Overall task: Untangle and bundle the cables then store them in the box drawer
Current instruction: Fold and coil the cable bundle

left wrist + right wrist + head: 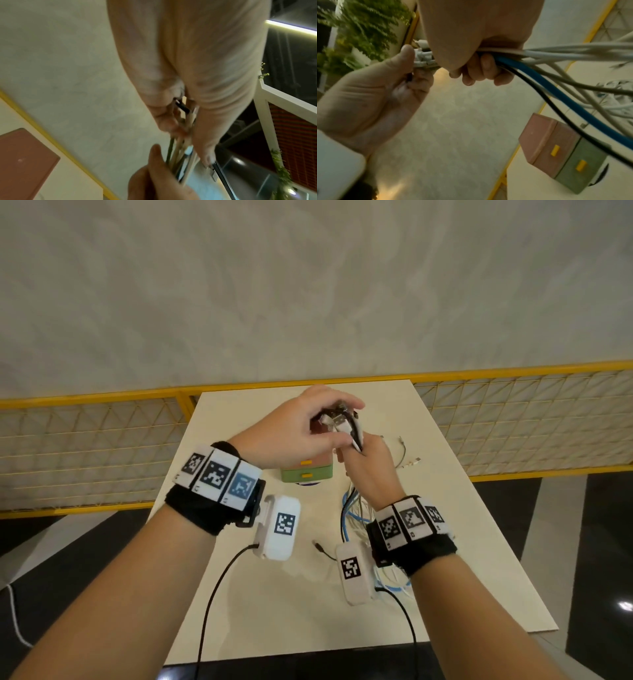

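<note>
Head view: both hands were raised above the cream table (445, 577). The right hand (371, 474) was fisted round the gathered cables (556, 83); the left hand (294, 436) pinched their plug ends. Bundling appeared under way; loose lengths trailed on the table, and the box drawer (306, 470) stood closed. A yellow-framed mesh railing (85, 446) bordered the table.

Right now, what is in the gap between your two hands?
The cable ends: white plugs bridge the gap from the left hand to the right hand, whose fingers grip the cable bunch. The right wrist view shows this best.
</note>
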Demonstrator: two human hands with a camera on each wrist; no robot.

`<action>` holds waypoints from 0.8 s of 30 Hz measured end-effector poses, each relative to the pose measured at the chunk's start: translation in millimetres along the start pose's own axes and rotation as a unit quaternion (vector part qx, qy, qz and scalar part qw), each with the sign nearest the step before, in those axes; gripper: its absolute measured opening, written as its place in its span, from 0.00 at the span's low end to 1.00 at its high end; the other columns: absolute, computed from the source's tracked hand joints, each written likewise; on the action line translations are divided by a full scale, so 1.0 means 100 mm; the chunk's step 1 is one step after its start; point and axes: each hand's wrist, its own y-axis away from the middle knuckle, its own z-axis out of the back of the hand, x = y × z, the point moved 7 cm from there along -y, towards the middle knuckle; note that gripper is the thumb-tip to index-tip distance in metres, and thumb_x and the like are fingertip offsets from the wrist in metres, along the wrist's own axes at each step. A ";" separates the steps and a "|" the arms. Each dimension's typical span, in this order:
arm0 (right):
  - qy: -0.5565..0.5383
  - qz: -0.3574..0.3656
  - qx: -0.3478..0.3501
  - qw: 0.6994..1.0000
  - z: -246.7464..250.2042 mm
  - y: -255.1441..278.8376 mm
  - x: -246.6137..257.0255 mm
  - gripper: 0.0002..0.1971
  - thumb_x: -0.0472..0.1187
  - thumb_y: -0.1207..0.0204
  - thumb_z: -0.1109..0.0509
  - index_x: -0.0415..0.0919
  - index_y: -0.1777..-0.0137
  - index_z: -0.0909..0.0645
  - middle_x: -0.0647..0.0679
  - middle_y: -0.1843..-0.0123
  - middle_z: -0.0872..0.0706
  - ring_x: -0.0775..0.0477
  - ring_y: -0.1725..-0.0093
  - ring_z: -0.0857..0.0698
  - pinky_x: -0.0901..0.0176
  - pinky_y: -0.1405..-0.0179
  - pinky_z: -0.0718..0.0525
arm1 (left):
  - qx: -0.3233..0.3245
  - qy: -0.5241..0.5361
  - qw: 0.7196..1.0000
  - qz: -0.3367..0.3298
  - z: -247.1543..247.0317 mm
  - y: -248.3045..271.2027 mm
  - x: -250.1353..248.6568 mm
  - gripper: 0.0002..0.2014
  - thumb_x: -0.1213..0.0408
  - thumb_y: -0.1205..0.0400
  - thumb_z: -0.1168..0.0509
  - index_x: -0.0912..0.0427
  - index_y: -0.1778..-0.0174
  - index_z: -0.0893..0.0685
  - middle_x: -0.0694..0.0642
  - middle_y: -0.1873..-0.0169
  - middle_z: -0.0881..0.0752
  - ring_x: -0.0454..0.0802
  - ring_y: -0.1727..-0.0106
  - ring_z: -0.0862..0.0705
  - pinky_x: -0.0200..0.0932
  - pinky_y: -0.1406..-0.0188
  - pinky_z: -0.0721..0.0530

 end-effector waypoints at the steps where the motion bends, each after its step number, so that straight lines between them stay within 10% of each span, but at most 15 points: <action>1: -0.009 0.007 -0.001 1.000 -0.01 0.02 0.01 0.12 0.39 0.27 0.38 0.44 0.73 0.25 0.55 0.78 0.25 0.51 0.75 0.28 0.59 0.74 0.33 | 0.010 -0.021 1.000 -0.001 -0.06 0.02 -0.02 0.22 0.69 0.19 0.30 0.54 0.29 0.21 0.50 0.39 0.25 0.39 0.40 0.21 0.26 0.40 0.25; 5: -0.026 0.020 -0.009 0.999 0.02 0.10 0.00 0.14 0.37 0.25 0.38 0.45 0.73 0.27 0.58 0.84 0.26 0.58 0.79 0.31 0.65 0.77 0.36 | 0.018 0.004 1.000 0.010 -0.08 0.06 -0.04 0.26 0.73 0.19 0.32 0.52 0.26 0.25 0.54 0.36 0.32 0.46 0.42 0.20 0.32 0.43 0.20; 9: -0.060 0.002 -0.036 0.998 0.11 0.15 -0.08 0.20 0.36 0.18 0.41 0.47 0.73 0.26 0.63 0.84 0.25 0.61 0.80 0.27 0.72 0.78 0.32 | -0.096 0.145 0.985 0.012 0.14 0.10 -0.07 0.12 0.78 0.19 0.33 0.63 0.42 0.18 0.61 0.47 0.15 0.49 0.52 0.14 0.38 0.43 0.16; 24: -0.015 0.002 -0.028 0.999 0.08 0.23 -0.16 0.12 0.36 0.23 0.35 0.39 0.67 0.18 0.62 0.84 0.26 0.59 0.80 0.30 0.62 0.74 0.37 | -0.044 -0.208 0.969 -0.127 0.11 0.11 -0.48 0.09 0.76 0.26 0.30 0.59 0.59 0.09 0.50 0.58 0.14 0.43 0.61 0.18 0.40 0.56 0.18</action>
